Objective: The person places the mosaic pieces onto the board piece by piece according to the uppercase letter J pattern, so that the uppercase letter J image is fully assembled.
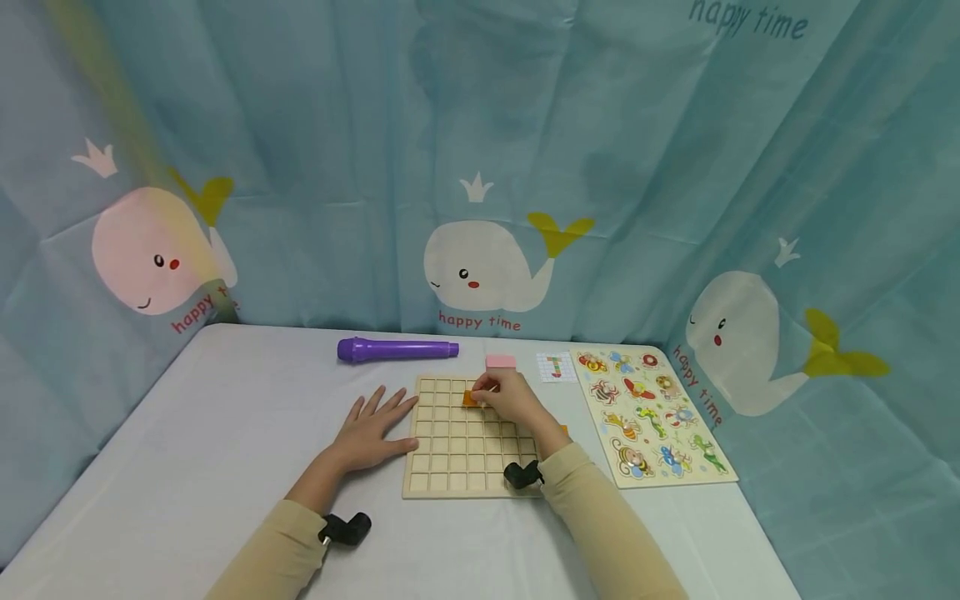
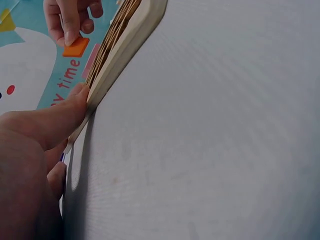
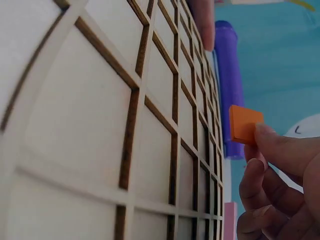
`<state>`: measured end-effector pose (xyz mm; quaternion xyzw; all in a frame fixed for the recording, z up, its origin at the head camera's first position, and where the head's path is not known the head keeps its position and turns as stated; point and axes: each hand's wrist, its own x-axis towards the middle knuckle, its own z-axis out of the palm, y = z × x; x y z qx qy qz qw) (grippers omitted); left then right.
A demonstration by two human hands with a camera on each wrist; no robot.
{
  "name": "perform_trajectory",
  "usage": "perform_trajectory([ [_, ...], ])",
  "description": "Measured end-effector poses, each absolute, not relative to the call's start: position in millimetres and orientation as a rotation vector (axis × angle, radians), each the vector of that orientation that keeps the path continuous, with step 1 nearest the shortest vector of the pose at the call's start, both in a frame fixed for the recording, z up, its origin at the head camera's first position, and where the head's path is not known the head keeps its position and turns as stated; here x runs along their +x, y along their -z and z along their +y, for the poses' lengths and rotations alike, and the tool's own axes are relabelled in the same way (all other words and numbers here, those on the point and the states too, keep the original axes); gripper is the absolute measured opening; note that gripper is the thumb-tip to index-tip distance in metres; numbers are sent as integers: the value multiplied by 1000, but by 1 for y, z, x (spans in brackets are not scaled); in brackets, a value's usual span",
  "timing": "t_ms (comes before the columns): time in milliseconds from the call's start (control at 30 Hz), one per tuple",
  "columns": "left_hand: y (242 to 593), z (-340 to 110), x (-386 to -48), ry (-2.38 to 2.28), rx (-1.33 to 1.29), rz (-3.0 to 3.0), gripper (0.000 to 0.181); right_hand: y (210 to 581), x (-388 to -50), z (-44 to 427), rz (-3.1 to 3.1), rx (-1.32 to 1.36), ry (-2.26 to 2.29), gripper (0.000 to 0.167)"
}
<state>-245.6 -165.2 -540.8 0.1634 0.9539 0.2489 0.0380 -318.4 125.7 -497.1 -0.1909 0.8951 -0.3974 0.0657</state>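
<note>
A wooden grid board (image 1: pixel 450 444) lies on the white table. My right hand (image 1: pixel 512 400) pinches an orange square tile (image 1: pixel 468 399) between thumb and fingertips, over the board's upper part. In the right wrist view the orange tile (image 3: pixel 245 124) is held tilted, clear of the grid (image 3: pixel 155 120). With fingers spread, my left hand (image 1: pixel 367 437) rests at the board's left edge; in the left wrist view its thumb touches the board's side (image 2: pixel 120 62).
A purple microphone-shaped object (image 1: pixel 397 350) lies behind the board. Beyond the right hand are a pink block (image 1: pixel 501 362) and a small patterned card (image 1: pixel 556 367). An insect puzzle board (image 1: pixel 652 417) lies at the right, and another orange piece (image 1: pixel 564 429) shows beside the right wrist.
</note>
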Motion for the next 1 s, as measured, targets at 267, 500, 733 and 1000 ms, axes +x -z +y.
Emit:
perform_trajectory([
  [267, 540, -165, -244, -765, 490, 2918, 83, 502, -325, 110, 2698, -516, 1226, 10],
  [500, 537, -165, -242, -784, 488, 2912, 83, 507, -331, 103, 2725, -499, 1188, 9],
  [733, 535, -166, -241, -788, 487, 2919, 83, 513, -334, 96, 2768, -572, 1095, 8],
  [1000, 537, -164, -242, -794, 501, 2920, 82, 505, -327, 98, 2746, -531, 1121, 20],
])
